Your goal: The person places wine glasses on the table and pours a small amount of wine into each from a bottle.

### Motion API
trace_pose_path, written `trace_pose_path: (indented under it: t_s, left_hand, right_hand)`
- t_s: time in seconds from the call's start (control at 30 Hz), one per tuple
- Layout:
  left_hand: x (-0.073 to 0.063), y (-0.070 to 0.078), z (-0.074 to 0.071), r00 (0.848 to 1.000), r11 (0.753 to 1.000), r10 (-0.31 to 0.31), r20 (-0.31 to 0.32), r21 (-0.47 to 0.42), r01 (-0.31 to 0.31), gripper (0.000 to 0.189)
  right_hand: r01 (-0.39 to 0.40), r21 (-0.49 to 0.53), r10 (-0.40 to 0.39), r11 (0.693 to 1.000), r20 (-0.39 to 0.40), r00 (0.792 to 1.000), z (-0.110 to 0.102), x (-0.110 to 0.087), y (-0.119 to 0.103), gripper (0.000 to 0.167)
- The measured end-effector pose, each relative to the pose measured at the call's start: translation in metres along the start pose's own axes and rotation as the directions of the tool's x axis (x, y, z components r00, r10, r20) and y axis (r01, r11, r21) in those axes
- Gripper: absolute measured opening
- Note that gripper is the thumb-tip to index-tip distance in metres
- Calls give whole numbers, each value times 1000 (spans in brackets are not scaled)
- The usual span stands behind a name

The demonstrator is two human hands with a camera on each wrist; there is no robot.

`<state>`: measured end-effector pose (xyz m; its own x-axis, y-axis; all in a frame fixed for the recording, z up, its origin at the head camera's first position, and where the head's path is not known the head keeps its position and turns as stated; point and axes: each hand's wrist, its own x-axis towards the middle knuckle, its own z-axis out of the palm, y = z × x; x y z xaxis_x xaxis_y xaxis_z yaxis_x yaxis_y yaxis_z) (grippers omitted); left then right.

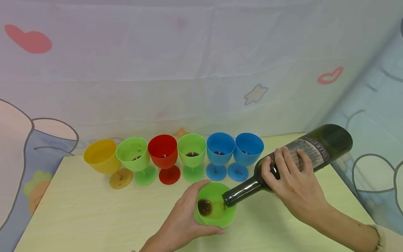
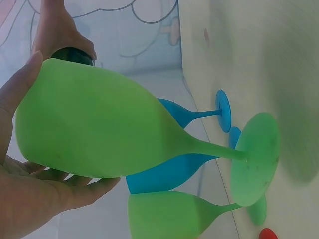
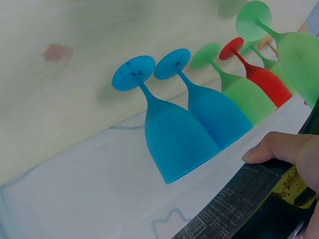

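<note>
My left hand [image 1: 185, 215] grips the bowl of a light green goblet [image 1: 217, 219], thumb on the near side and fingers round the far side. Dark liquid [image 1: 205, 207] lies in that bowl. In the left wrist view the goblet's foot [image 2: 256, 159] shows whole, seemingly raised off the table. My right hand [image 1: 297, 182] holds a dark green wine bottle [image 1: 337, 141] round its body, over the label. The bottle tilts down to the left, its mouth [image 1: 228, 198] inside the goblet's rim. A thin dark trace shows below the mouth.
Behind stands a row of goblets: yellow [image 1: 102, 157], green [image 1: 133, 154], red [image 1: 162, 154], green [image 1: 192, 154], and blue ones [image 1: 220, 154] at the right. Several hold a little dark liquid. A printed cloth [image 1: 157, 70] hangs behind the pale table [image 1: 94, 217].
</note>
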<state>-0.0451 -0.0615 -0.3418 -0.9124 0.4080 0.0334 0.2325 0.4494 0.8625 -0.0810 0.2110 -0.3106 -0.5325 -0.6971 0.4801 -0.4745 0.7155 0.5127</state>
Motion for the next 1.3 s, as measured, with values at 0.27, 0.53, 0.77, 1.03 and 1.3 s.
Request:
trace_pose_path:
  t_s: [0.27, 0.53, 0.77, 1.03, 1.3]
  left_hand:
    - [1, 0, 0, 1000, 1000, -4, -1, 6, 4, 91]
    - [2, -1, 0, 1000, 1000, 22, -11, 12, -22, 91]
    - [3, -2, -1, 999, 999, 33, -15, -13, -33, 91]
    - [3, -2, -5, 1000, 991, 11, -23, -136, -14, 86]
    - [0, -4, -6, 999, 988, 7, -33, -153, -12, 84]
  right_hand:
    - [0, -9, 0, 1000, 12, 1000, -2, 0, 1, 77]
    - [9, -22, -9, 1000, 13, 1000, -3, 2, 3, 77]
    - [5, -23, -4, 1000, 14, 1000, -5, 3, 4, 77]
    - [-34, 37, 34, 999, -3, 999, -1, 2, 2, 82]
    - [-94, 159, 96, 983, -4, 995, 5, -5, -5, 84]
